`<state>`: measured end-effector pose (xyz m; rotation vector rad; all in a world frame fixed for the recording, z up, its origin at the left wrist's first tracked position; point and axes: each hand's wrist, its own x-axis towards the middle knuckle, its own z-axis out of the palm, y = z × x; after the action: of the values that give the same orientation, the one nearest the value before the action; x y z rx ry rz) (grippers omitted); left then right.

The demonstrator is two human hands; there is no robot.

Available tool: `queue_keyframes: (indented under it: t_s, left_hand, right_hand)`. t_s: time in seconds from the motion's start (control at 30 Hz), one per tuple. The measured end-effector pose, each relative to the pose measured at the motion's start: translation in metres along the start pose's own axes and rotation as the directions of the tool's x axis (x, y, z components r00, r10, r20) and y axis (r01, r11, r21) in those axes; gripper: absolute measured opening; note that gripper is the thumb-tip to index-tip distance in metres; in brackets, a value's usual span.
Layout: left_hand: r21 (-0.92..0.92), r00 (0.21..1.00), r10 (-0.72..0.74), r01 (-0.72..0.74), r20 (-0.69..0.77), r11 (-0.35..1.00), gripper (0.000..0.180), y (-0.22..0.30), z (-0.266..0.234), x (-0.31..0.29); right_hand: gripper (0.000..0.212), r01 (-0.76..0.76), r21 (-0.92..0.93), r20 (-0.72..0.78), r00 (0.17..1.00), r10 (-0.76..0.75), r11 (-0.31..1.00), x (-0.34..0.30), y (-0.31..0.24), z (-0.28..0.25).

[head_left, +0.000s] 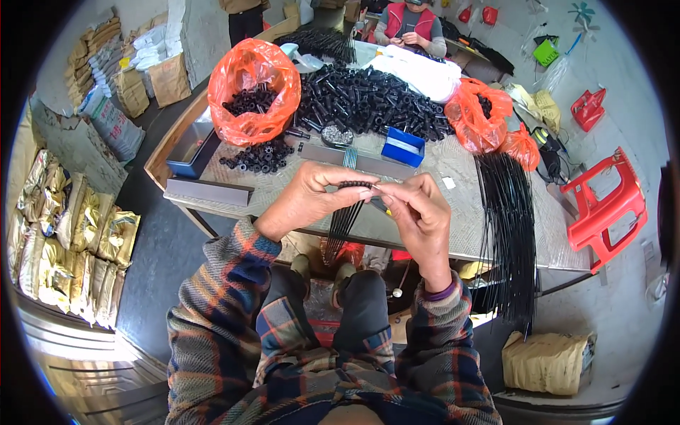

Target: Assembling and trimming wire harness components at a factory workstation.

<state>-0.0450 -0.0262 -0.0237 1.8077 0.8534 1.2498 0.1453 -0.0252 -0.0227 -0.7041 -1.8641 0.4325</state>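
Bundle of black rods: thin black rods [345,227] hang at a slant below the person's hands, at the near edge of the table; a short dark ridged row [354,184] shows at the top, between the fingers.
Left hand: this hand [319,188] is closed around the bundle's upper part, gripping it, back of the hand upward.
Right hand: this hand [421,212] is closed in a pinch at the row's right end; I cannot make out what lies between the fingertips.
Just beyond the hands: a grey metal bar [393,168], a round dish [336,144] of small shiny pieces, and an open blue box [405,150].
Farther across the table [460,219]: a broad heap of black tubular parts [375,99], with an open orange-red plastic bag [244,129] of black parts to its left.
Right side: long black rods [506,241] droop over the table edge, near a red plastic stool [605,205].
Far side: another person in a red vest [425,27] sits with hands together.
Left wall: stacked sacks [67,255].
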Motion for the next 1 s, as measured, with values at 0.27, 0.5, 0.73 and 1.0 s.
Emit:
queue_keyframes:
  t_s: [0.27, 0.5, 0.73, 1.0]
  left_hand:
    - [-0.015, 0.987, 0.060, -0.059, 0.146, 0.998, 0.026, 0.003, 0.002, -0.001]
    - [0.126, 0.951, 0.026, -0.068, 0.309, 0.990, 0.032, -0.002, -0.012, -0.006]
    - [0.435, 0.934, 0.084, -0.239, 0.346, 0.868, 0.031, -0.015, -0.017, -0.005]
    - [0.792, 0.862, 0.195, -0.506, 0.467, 0.341, 0.078, -0.078, 0.001, -0.033]
  right_hand:
    - [0.026, 0.399, -0.317, 0.147, 0.917, -0.371, 0.860, 0.012, -0.002, -0.014]
    - [0.032, 0.455, -0.224, 0.295, 0.874, -0.385, 0.862, 0.018, -0.007, -0.021]
    - [0.034, 0.338, -0.215, 0.391, 0.890, -0.236, 0.916, 0.021, -0.028, -0.013]
    - [0.013, 0.602, -0.275, 0.534, 0.744, -0.402, 0.749, 0.024, -0.048, -0.011]
